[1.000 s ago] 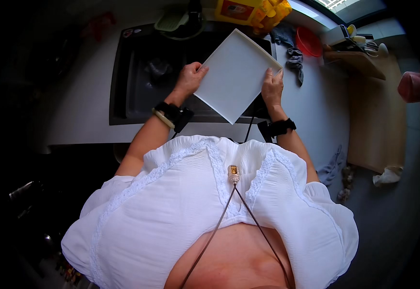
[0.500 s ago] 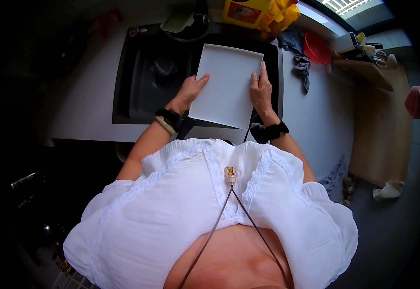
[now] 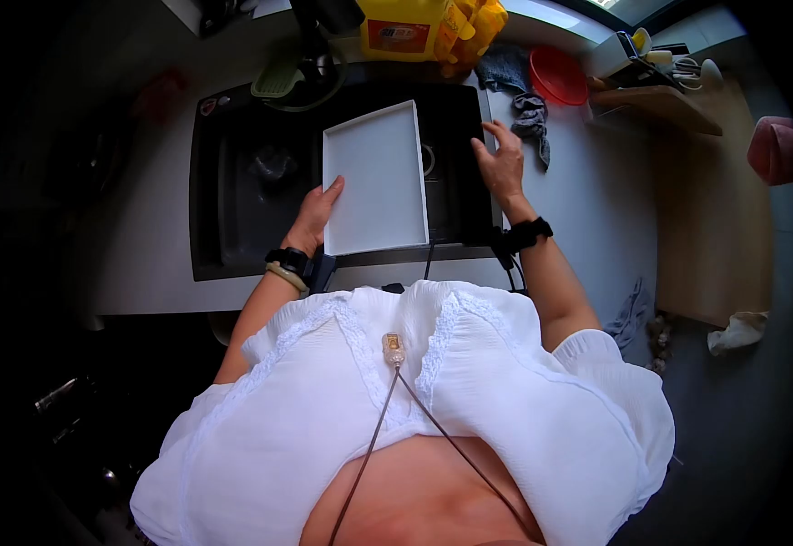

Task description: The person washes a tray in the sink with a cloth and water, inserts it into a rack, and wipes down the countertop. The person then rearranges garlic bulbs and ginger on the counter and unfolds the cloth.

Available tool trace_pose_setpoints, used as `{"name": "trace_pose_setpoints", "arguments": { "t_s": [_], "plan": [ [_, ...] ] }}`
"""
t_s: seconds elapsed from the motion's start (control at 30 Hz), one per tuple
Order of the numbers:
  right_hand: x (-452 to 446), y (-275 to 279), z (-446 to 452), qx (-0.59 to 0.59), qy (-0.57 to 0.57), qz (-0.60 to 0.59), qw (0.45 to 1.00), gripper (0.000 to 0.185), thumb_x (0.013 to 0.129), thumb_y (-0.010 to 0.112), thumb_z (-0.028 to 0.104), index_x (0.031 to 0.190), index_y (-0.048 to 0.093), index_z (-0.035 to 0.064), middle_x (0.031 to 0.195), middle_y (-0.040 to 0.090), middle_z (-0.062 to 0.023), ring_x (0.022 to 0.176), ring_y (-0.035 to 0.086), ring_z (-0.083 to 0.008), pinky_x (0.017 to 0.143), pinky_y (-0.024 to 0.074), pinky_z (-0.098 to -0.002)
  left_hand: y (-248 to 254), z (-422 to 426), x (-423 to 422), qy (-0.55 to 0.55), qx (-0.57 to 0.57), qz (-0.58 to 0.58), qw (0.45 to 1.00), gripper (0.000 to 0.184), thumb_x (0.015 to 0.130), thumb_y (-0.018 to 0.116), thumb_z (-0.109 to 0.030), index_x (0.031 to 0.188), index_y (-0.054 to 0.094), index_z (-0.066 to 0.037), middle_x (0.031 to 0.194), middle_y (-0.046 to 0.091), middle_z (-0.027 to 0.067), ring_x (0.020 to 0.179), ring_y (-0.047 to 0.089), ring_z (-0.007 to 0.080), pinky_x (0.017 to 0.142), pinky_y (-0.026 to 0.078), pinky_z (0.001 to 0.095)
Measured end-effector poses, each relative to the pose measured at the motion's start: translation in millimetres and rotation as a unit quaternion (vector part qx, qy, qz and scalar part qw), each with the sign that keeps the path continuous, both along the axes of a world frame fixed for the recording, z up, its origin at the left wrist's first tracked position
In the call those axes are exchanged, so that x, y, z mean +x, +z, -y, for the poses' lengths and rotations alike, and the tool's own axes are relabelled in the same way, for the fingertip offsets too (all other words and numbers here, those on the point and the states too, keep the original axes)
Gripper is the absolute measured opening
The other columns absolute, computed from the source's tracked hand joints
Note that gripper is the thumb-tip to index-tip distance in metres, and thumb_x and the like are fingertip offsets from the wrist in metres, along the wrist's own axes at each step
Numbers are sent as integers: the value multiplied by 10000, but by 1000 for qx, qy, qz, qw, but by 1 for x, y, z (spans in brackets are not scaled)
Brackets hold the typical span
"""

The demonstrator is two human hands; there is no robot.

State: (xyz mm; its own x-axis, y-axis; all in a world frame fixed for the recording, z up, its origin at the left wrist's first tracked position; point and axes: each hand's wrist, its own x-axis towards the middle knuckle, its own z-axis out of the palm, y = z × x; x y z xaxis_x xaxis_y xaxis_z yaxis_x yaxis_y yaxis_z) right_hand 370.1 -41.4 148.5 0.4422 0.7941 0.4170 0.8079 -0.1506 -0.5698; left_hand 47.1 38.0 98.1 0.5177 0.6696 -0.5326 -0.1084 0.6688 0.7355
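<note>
Fingers of the L hand [image 3: 314, 216] pinch the white tray [image 3: 374, 177] at its L edge, thumb on the rim. Tray's over the sink [image 3: 237, 218]; can't tell if it touches. R hand [image 3: 504, 166] is off it, fingers loosely spread, nr the sink's R side. Step in hand, prob.: one-handed tray handling; next move calls for a firm L grip. Farther back: grey cloth [image 3: 531, 123] on the tabletop [image 3: 592, 187], then yellow jug [image 3: 401, 32].

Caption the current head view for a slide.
Left hand holding a white tray over a dark sink, the right hand open and apart from the tray.
</note>
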Motion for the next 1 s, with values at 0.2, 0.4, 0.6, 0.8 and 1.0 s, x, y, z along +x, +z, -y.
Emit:
{"name": "trace_pose_setpoints", "arguments": {
  "t_s": [0.2,0.4,0.6,0.8,1.0],
  "plan": [
    [134,-44,-29,-139,-164,93,972,865,694,780,332,1422,361,125,1414,396,-192,1291,348,-414,1072,318,-460,12,3,7,19,45,-76,996,368,932,607,-265,1157,556,22,1004,648,98,866,636,174,772,537,308],
    [160,-54,-52,-212,-142,-27,967,687,693,772,257,1306,509,93,1299,528,-219,1195,515,-338,999,418,-401,19,0,15,36,58,-81,994,357,912,618,-203,1178,539,22,1038,641,119,906,634,189,805,529,312],
    [63,59,-42,-1,-29,-284,959,458,730,748,231,1129,624,44,944,673,-137,836,670,-251,790,537,-342,43,-3,19,28,89,-50,994,404,834,575,-47,1221,488,32,1093,609,141,948,627,224,835,523,326],
    [-67,80,-29,-136,300,-17,944,574,769,748,275,1296,548,170,1425,372,-179,1289,375,-378,1046,384,-436,59,-2,23,0,121,16,992,498,750,534,-2,1241,458,28,1086,586,140,962,600,224,868,502,338],
    [-116,31,-53,-163,317,52,933,586,846,631,191,1395,430,148,1492,303,-147,1316,326,-405,1086,323,-461,72,4,3,-36,184,67,980,602,668,506,8,1267,457,-22,1034,576,87,921,549,188,821,472,283]
  ]
}}
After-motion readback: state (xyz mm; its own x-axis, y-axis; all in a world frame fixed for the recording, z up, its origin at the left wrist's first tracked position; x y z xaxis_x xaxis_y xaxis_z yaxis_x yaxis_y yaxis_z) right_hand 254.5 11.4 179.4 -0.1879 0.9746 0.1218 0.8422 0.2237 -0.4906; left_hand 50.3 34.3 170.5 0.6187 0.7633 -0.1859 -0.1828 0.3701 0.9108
